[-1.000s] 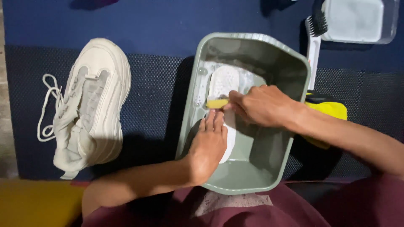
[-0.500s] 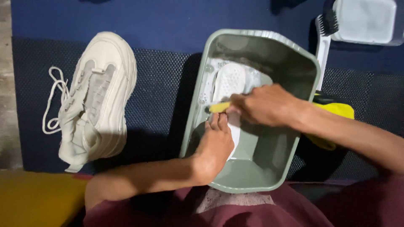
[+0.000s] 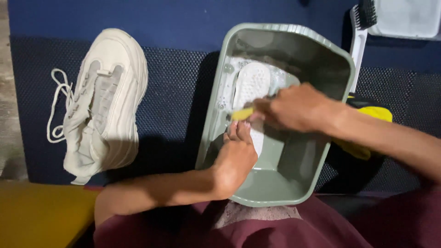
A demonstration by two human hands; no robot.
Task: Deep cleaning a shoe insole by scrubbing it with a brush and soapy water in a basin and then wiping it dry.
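Matting (image 3: 174, 78) of dark blue, ribbed rubber spreads under everything you work on. On its left part lies a cream sneaker (image 3: 103, 98), on its side with loose laces trailing to the left, well apart from your hands. To the right of it stands the grey-green plastic basin (image 3: 340, 82), holding shallow soapy water. Beyond the basin's far right corner a white-handled brush (image 3: 358, 36) lies next to a pale container (image 3: 406, 16), and a yellow and black object (image 3: 372, 115) peeks out from under your right forearm.

Inside the basin a white insole (image 3: 252, 85) lies lengthwise, its dotted face up and foam around it. Your left hand (image 3: 234, 158) reaches over the near rim, its fingers (image 3: 241, 131) stretched out and pressing flat on the near end of the insole, not curled around it. Your right hand (image 3: 294, 108) comes across from the right, clenched around a small yellow scrubbing tool (image 3: 242, 113); the tool's tip touches the insole at its middle, just beyond your left fingertips.
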